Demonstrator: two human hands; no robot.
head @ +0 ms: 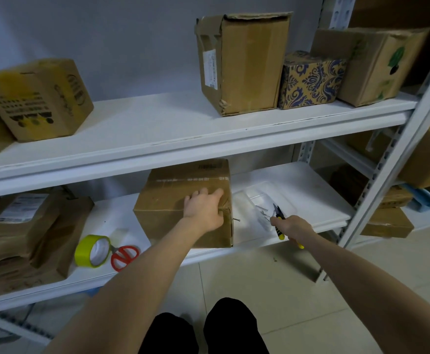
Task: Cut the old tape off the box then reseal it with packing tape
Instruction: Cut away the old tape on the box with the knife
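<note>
Hands apart at a white metal rack: the left hand (205, 213) lies flat, fingers spread, on the cardboard box (168, 203) near its front right corner, thumb at the edge. The right hand (294, 227) is wrapped round the yellow-and-black handles of a pair of pliers (277, 212), whose tip points at a clear plastic tray (247, 198) just right of the box. A few small metal pieces (263, 213) lie in the tray, and a nail (235, 220) juts from the box's right edge beside the thumb.

The box sits on the lower shelf (300, 180) near its front, with a strip of printed tape (183, 179) running across its far side. Left of it on the same shelf, a roll of yellow-green packing tape (91, 250) stands on edge, touching red-handled scissors (124, 256). Further left sit stacked brown parcels (30, 233).

On the upper shelf (157, 123) stand a printed carton (37, 98) at left and, at right, a tall worn carton (249, 62), a blue-patterned box (310, 80) and a tilted carton (372, 65). The person's dark-trousered knees (229, 328) show above the tiled floor (285, 290).
</note>
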